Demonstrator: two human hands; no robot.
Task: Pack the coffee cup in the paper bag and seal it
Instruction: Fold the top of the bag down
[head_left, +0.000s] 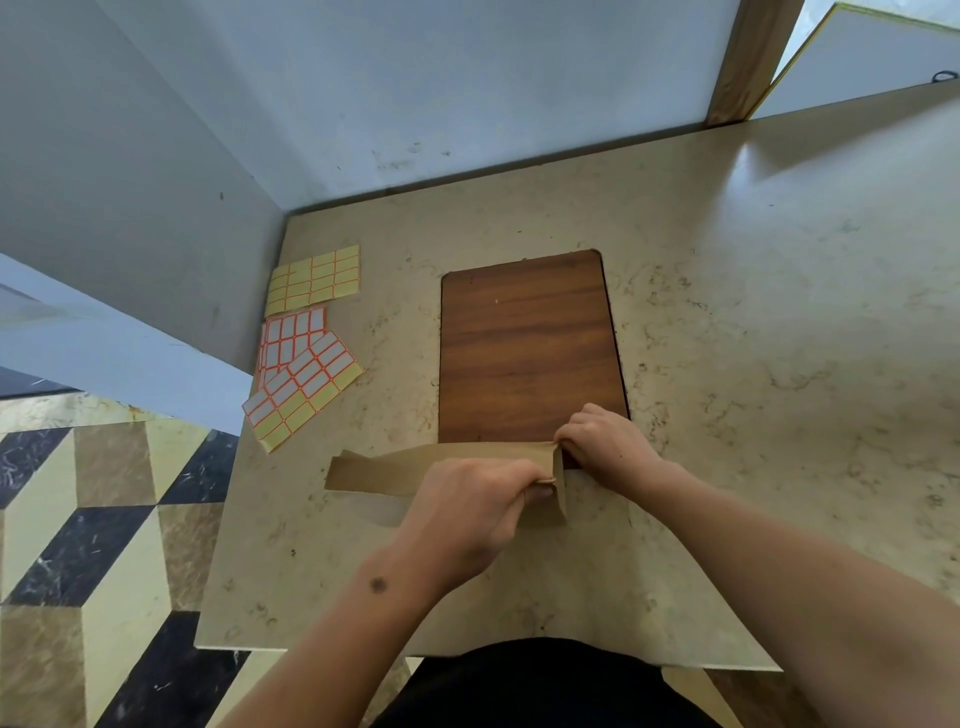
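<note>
The paper bag (447, 467) lies flat near the front of the beige table (753, 322), its far edge just over the near end of the brown wooden inset panel (530, 348). The left hand (467, 514) is curled, fingers and thumb pinching the bag's folded right end. The right hand (608, 441) meets it from the far side — fingers bent, gripping the same raised paper corner. The coffee cup is not visible. Sheets of sticker labels (306, 343) lie at the table's left — well apart from both hands.
</note>
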